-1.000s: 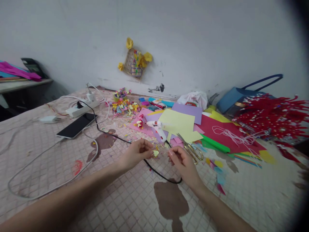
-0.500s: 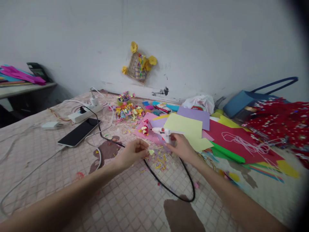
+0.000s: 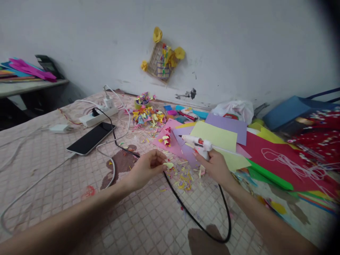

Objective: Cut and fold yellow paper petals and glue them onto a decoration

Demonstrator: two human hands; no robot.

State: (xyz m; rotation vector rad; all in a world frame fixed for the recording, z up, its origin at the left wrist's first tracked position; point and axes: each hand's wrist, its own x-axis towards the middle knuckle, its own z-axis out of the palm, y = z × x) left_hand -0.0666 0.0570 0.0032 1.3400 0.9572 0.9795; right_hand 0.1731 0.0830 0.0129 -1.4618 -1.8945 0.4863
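My left hand (image 3: 150, 166) pinches a small pale yellow paper piece (image 3: 169, 165) between thumb and fingertips, over the tiled-pattern table cover. To its right, my right hand (image 3: 215, 166) is wrapped round the handle of a white glue gun (image 3: 199, 142), whose nozzle points left. The gun's black cord (image 3: 186, 209) loops below both hands. Just beyond the nozzle, a small red and yellow paper decoration (image 3: 166, 137) stands on pink paper (image 3: 173, 124). Tiny paper scraps (image 3: 184, 179) lie between the hands.
At the left are a black phone (image 3: 90, 139), a white power strip (image 3: 98, 117) and white cables. Behind lies a heap of colourful scraps (image 3: 149, 117). Coloured sheets (image 3: 216, 136), a green strip (image 3: 268, 174) and white string (image 3: 292, 163) cover the right side.
The glue gun has lifted and turned, its nozzle now clear of the decoration's right side. My left hand still pinches the yellow piece. The whole view has shifted.
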